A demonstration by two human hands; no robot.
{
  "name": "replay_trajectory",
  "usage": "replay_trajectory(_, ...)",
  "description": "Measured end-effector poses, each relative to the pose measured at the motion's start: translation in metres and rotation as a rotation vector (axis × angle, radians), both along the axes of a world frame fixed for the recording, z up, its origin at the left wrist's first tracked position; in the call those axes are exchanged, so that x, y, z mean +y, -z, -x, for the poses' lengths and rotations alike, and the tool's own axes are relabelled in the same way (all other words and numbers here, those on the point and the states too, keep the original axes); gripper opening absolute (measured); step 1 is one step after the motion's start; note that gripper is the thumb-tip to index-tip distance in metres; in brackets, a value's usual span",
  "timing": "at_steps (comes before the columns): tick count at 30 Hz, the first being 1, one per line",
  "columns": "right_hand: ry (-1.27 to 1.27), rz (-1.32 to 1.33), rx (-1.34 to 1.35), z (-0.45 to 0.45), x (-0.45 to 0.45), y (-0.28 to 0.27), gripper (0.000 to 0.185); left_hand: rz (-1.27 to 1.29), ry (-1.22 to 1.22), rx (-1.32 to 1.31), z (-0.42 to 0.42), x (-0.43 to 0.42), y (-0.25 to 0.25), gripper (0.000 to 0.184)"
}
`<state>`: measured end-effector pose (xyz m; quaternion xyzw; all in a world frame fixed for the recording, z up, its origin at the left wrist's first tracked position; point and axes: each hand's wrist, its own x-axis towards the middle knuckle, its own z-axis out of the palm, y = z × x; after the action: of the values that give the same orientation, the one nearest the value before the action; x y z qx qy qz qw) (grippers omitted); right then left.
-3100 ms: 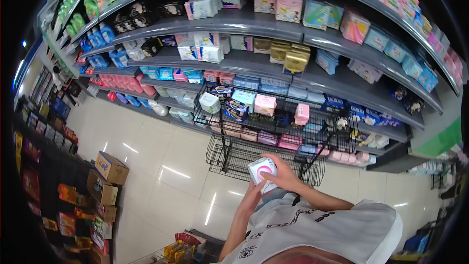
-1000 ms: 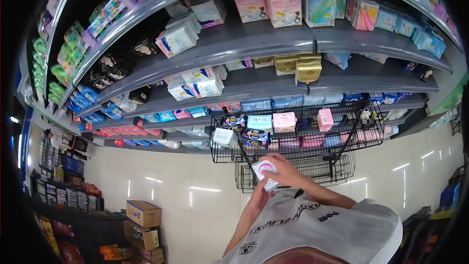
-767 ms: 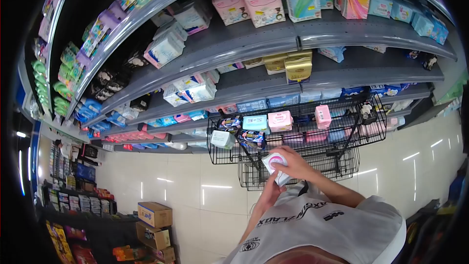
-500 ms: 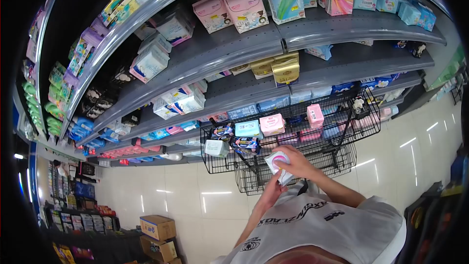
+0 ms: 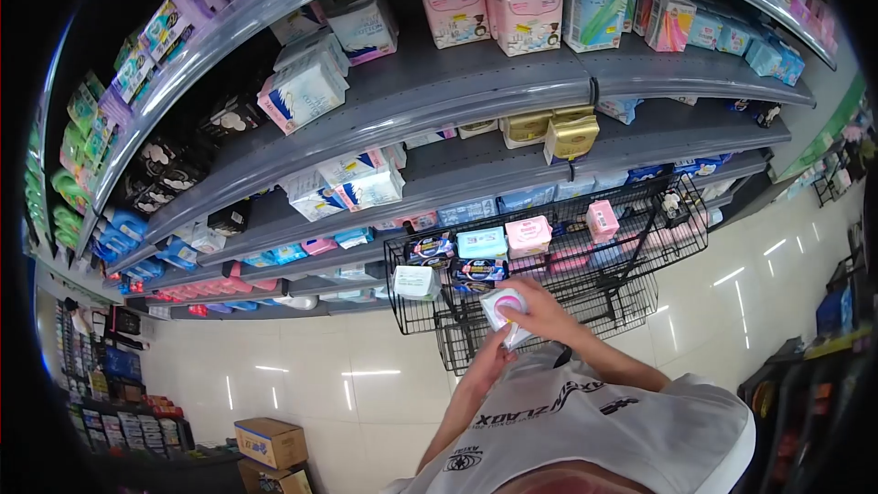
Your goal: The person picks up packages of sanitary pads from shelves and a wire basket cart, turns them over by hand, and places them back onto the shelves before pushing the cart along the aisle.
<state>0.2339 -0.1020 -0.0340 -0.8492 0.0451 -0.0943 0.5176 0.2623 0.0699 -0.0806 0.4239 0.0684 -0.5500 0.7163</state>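
stocked shelves (image 5: 439, 96) curve from ten to two o'clock above a pale tiled floor (image 5: 329, 393). near the middle, a white pack (image 5: 491, 309) with a pink ring is held between two hands: the left hand (image 5: 492, 363) grips its lower end, the right hand (image 5: 538, 308) wraps its right side, thumb across the front. light, even pressure would probably suit it best. at twelve o'clock the wire cart (image 5: 681, 233) sits close, so knuckles are best kept off its rim. room for turning looks greatest towards nine; cardboard boxes (image 5: 271, 442) stand at eight.
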Motion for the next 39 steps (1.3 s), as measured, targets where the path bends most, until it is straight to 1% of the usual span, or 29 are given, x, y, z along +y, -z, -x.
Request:
replay_trajectory(2,-0.011,0.032,0.017,-0.005,0.014,-0.004,0.043,-0.010,0.021,0.024,-0.010,0.013,0.007,0.043)
replay_trajectory(4,0.005,0.089,0.013,-0.007,0.025,-0.005,0.044,-0.004,0.006,-0.005,-0.016,0.021,0.009,0.045)
replay_trajectory(6,0.022,0.125,-0.029,-0.008,0.031,-0.004,0.043,0.020,-0.001,-0.003,-0.021,0.027,0.011,0.050)
replay_trajectory(10,0.034,0.122,0.070,-0.005,0.038,-0.003,0.046,0.027,-0.011,-0.004,-0.022,0.031,0.016,0.046)
replay_trajectory(11,0.025,0.119,0.088,-0.003,0.039,-0.003,0.050,0.016,-0.020,-0.010,-0.021,0.031,0.016,0.044)
replay_trajectory(14,0.079,0.183,0.074,0.005,0.044,-0.002,0.051,0.068,0.008,0.027,-0.020,0.030,0.026,0.043)
replay_trajectory(15,0.072,0.155,0.100,0.006,0.042,-0.002,0.052,0.063,0.018,0.031,-0.018,0.030,0.017,0.042)
replay_trajectory(16,0.073,0.173,0.088,0.007,0.041,0.001,0.052,0.081,0.018,0.020,-0.017,0.028,0.021,0.042)
replay_trajectory(18,0.049,0.208,0.043,0.010,0.036,0.008,0.052,0.038,0.044,0.028,-0.014,0.028,0.036,0.036)
replay_trajectory(20,0.042,0.201,0.091,0.012,0.038,-0.003,0.053,0.078,0.033,0.025,-0.013,0.027,0.033,0.035)
replay_trajectory(23,0.027,0.256,0.081,0.017,0.033,0.009,0.054,0.129,0.009,0.022,-0.005,0.026,0.028,0.034)
replay_trajectory(26,-0.012,0.227,0.009,0.020,0.030,0.012,0.052,0.119,-0.011,0.019,0.003,0.024,0.029,0.032)
replay_trajectory(28,-0.035,0.187,0.083,0.021,0.026,0.016,0.052,0.070,-0.045,0.054,0.010,0.021,0.040,0.030)
replay_trajectory(29,-0.047,0.204,0.103,0.021,0.024,0.019,0.053,0.100,-0.015,0.067,0.012,0.021,0.061,0.048)
replay_trajectory(32,-0.097,0.255,0.068,0.021,0.021,0.024,0.052,0.091,-0.035,0.062,0.019,0.023,0.049,0.047)
replay_trajectory(35,-0.124,0.146,0.071,0.023,0.024,0.011,0.051,0.044,-0.094,0.024,0.027,0.022,0.037,0.046)
replay_trajectory(36,-0.130,0.119,0.062,0.024,0.024,0.016,0.051,0.027,-0.108,0.004,0.028,0.024,0.034,0.045)
replay_trajectory(39,-0.132,0.167,0.001,0.024,0.021,0.034,0.050,-0.049,-0.137,0.019,0.036,0.023,0.028,0.040)
